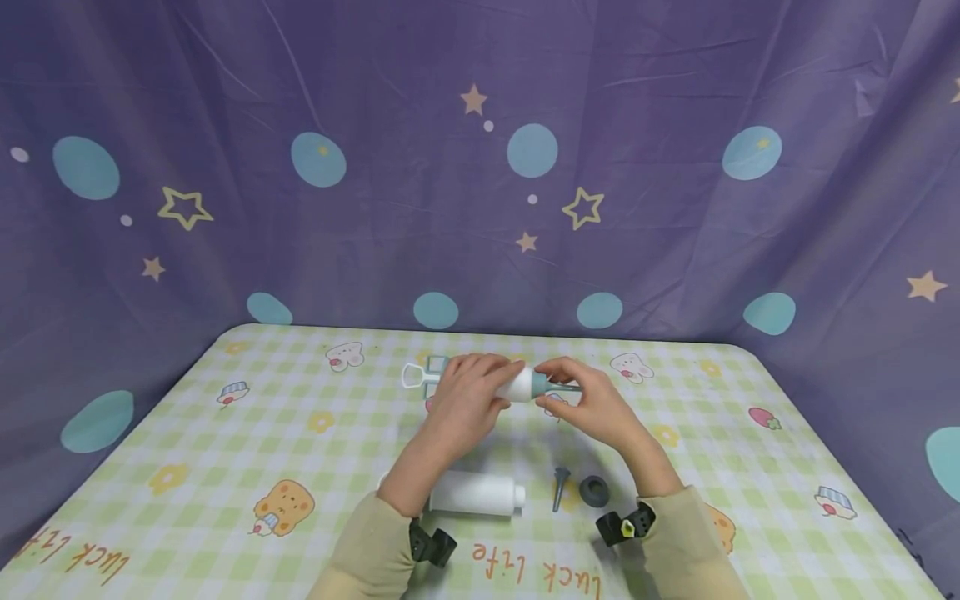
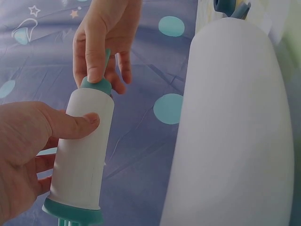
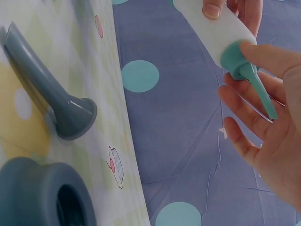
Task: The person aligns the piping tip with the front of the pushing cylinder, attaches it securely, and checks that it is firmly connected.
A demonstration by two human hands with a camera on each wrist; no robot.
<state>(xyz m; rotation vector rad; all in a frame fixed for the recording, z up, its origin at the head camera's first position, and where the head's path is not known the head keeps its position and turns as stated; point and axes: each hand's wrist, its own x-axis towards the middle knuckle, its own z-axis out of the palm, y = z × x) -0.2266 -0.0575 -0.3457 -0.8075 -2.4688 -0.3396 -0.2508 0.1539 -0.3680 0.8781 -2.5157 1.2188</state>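
Note:
Above the table, my left hand [image 1: 463, 407] grips the white barrel of a syringe-like dispenser [image 1: 516, 386], its thumb lying across the front in the left wrist view. A white loop handle [image 1: 411, 376] and teal side grips stick out at the left end. At the other end sits a teal cap [image 3: 232, 56] with a long thin nozzle [image 3: 261, 93]. My right hand [image 1: 596, 408] pinches this cap between thumb and fingers, while the nozzle points toward its palm. The lower fingers are spread apart.
Nearer me on the checked tablecloth [image 1: 360, 467] lies a second white barrel [image 1: 472, 493], partly behind my left forearm. To its right are a grey-blue nozzle [image 1: 560, 487] and a grey-blue ring cap [image 1: 594, 492]. A purple curtain [image 1: 420, 208] hangs behind the table.

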